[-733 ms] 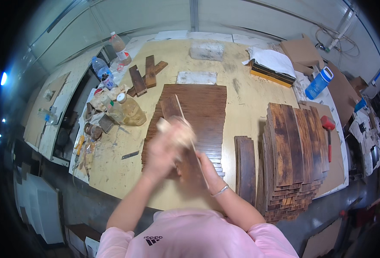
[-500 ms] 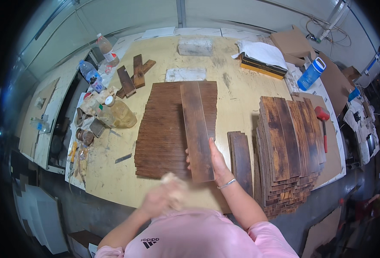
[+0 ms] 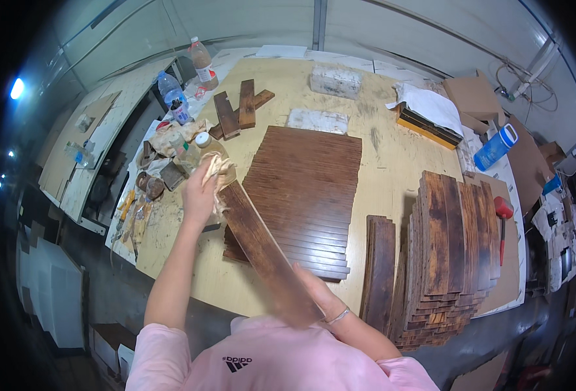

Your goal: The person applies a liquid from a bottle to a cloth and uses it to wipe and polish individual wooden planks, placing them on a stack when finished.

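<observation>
My right hand [image 3: 317,289] grips a dark brown wooden plank [image 3: 265,244] along its near end. The plank is tilted, its far end pointing up and to the left. At that far end my left hand [image 3: 200,195] is closed on a cream cloth [image 3: 219,174], which touches the plank. Beneath and beyond lies a wide stack of brown planks [image 3: 304,176], edges lined up in rows. Right of my right hand is a small pile of planks [image 3: 379,267], and beside it a taller stack of mottled planks [image 3: 441,241].
Bottles [image 3: 172,91], a jar [image 3: 208,144] and rags crowd the table's left side. Loose short planks [image 3: 247,104] lie behind them. A white-wrapped block [image 3: 335,81], a cloth-covered box [image 3: 428,117], a blue bottle [image 3: 496,148] and a red mallet [image 3: 503,208] are farther off.
The plank has swung from nearly upright to a leftward slant and come nearer my body. My left hand has carried the cloth from near my chest up to the plank's far end.
</observation>
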